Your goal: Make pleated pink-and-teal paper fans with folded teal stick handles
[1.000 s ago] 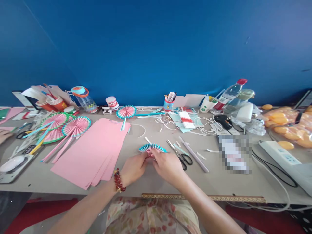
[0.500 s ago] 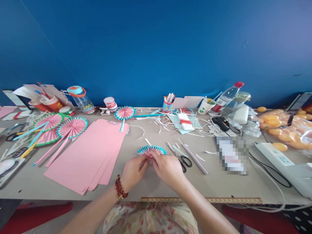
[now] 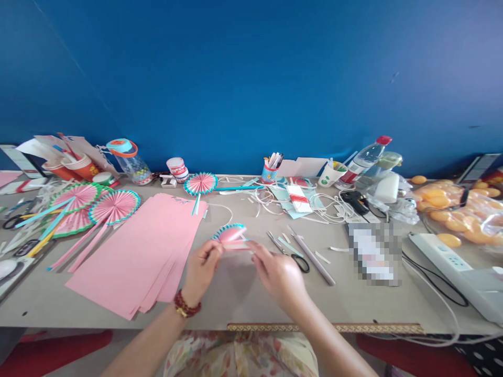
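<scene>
A small pleated pink paper fan with a teal edge point(image 3: 231, 235) is held just above the grey table point(image 3: 243, 293), tilted and partly folded. My left hand point(image 3: 201, 267) pinches its left side; a red bead bracelet sits on that wrist. My right hand point(image 3: 278, 272) pinches the fan's right end with fingertips. Black-handled scissors point(image 3: 290, 252) lie just right of my right hand. A stack of pink paper sheets point(image 3: 141, 251) lies to the left of my left hand.
Finished pink fans on sticks point(image 3: 92, 209) lie at left beside paper cups point(image 3: 73, 166). A pen cup point(image 3: 270, 168), water bottle point(image 3: 363, 157), glue gun point(image 3: 356, 200), white cords, a power strip point(image 3: 456, 262) and a bag of oranges point(image 3: 456, 207) fill the back and right.
The fan was spread flat on the table under both hands; now it is lifted and turned, shifted slightly left, with my hands apart at its two ends.
</scene>
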